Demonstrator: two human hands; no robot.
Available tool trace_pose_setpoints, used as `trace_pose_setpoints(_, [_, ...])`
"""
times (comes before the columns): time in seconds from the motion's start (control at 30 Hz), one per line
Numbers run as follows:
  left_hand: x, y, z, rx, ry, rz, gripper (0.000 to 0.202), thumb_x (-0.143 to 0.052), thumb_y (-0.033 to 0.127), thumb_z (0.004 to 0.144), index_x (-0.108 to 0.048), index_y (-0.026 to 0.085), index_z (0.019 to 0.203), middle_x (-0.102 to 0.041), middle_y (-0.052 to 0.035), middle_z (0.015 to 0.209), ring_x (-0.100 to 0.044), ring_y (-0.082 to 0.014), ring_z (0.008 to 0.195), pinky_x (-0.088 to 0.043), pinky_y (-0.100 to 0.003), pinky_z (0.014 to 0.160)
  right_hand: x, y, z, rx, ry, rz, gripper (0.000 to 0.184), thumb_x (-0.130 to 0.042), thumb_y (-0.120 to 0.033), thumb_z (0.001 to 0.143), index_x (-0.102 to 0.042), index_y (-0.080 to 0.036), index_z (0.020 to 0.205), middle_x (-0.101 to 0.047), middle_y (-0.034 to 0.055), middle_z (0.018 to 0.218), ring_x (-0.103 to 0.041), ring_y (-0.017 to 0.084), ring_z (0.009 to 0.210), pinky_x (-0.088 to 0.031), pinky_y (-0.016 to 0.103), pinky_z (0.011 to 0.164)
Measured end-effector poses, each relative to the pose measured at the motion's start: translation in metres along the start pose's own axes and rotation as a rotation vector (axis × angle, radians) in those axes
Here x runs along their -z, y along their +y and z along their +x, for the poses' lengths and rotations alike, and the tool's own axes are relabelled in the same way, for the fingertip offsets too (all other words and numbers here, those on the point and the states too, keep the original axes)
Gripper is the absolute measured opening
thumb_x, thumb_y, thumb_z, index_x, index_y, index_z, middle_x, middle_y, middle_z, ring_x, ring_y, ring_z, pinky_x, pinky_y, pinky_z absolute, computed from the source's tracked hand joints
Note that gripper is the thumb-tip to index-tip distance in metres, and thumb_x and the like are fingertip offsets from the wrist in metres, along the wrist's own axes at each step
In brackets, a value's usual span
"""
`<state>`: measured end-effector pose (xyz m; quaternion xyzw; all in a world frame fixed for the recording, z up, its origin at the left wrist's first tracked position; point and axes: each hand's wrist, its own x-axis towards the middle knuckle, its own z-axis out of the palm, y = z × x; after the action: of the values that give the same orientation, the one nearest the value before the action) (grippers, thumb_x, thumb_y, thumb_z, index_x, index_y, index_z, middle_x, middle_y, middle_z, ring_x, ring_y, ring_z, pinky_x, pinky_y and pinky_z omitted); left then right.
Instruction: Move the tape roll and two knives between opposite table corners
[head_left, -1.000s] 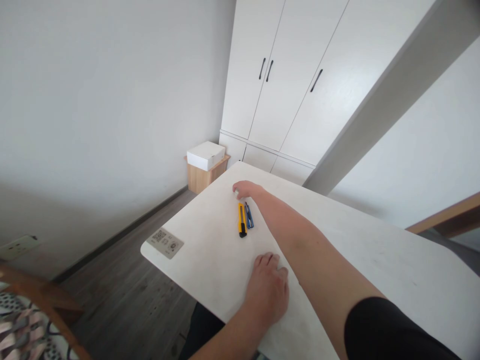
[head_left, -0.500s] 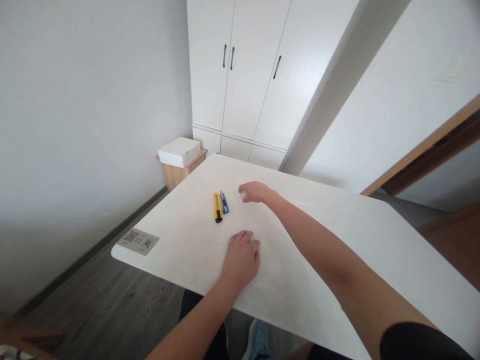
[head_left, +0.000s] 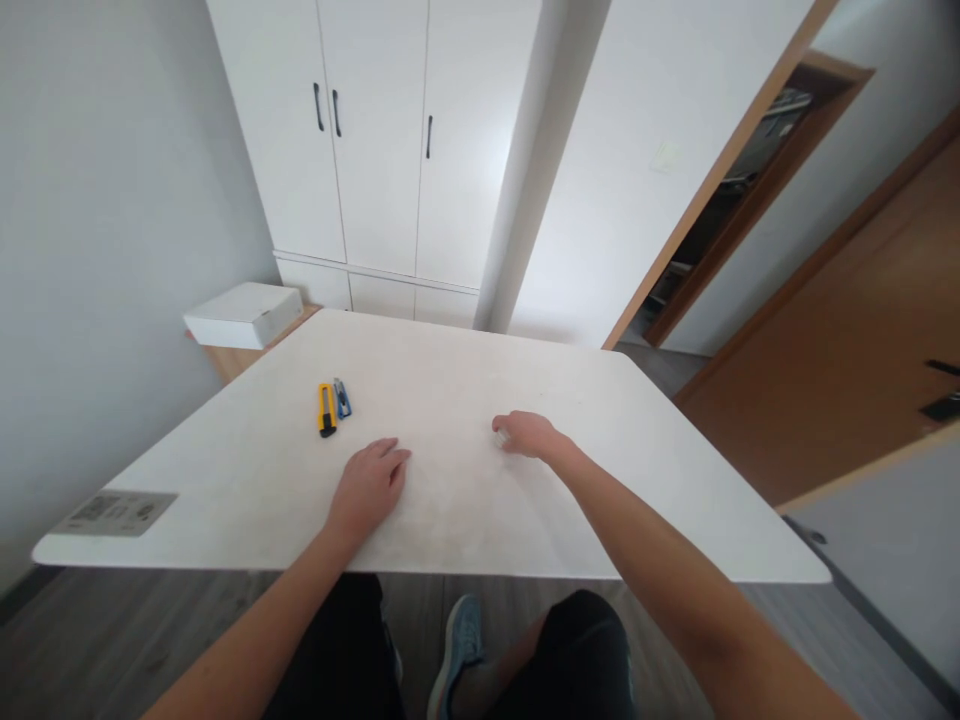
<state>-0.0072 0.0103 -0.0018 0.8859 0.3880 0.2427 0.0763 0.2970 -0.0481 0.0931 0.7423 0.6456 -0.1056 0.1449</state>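
My left hand (head_left: 370, 487) lies on the white table (head_left: 442, 520) with its fingers stretched out and nothing under them that shows. Farther right, my right hand (head_left: 523, 434) is closed on a small whitish thing (head_left: 502, 438) close to the tabletop; its kind is too small and covered to make out. Beyond my left hand, to its left, a yellow utility knife (head_left: 326, 408) with a black end lies beside a smaller blue utility knife (head_left: 343, 400). Neither hand touches the knives.
A grey printed label (head_left: 120, 513) is on the table's near left corner. A white box (head_left: 244, 315) sits on a wooden stand beyond the left edge. White cupboards (head_left: 375, 180) stand behind the table, and a brown door (head_left: 847, 350) is at the right.
My view has turned to the right. My right hand has moved rightward over the table, away from the knives, with the whitish thing. My left hand and both knives stay about where they were.
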Motion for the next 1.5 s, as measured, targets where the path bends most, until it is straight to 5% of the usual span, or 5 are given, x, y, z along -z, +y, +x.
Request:
trace_pose_setpoints(0.27, [0.003,0.001,0.001,-0.016,0.014,0.019,0.04,-0.042,0.032,0.097,-0.076,0.02,0.112,-0.07,-0.0114,0.128,-0.065,-0.0269,0.119,-0.049,-0.044,0.109,-0.007,-0.015,0.016,0.137,0.01,-0.004,0.044,-0.07,-0.023,0.083,-0.066,-0.029,0.126,-0.067,0.0127,0.124,-0.068,0.029,0.108,-0.053,0.034,0.079])
trace_pose_setpoints(0.83, [0.003,0.0,0.002,-0.019,0.004,0.018,0.042,-0.041,0.034,0.096,-0.077,0.021,0.112,-0.071,-0.0112,0.128,-0.065,-0.0276,0.119,-0.049,-0.045,0.109,-0.01,-0.017,0.02,0.114,0.003,0.0,0.046,-0.069,-0.021,0.082,-0.064,-0.028,0.127,-0.065,0.0137,0.127,-0.069,0.029,0.107,-0.054,0.034,0.077])
trace_pose_setpoints(1.5, [-0.006,-0.01,0.003,-0.071,0.042,0.042,0.045,-0.039,0.038,0.096,-0.079,0.02,0.109,-0.072,-0.0125,0.126,-0.068,-0.0285,0.115,-0.052,-0.045,0.104,0.0,-0.002,-0.011,0.091,-0.007,0.073,0.048,-0.071,-0.031,0.087,-0.06,-0.028,0.134,-0.065,0.011,0.129,-0.066,0.028,0.11,-0.049,0.03,0.077])
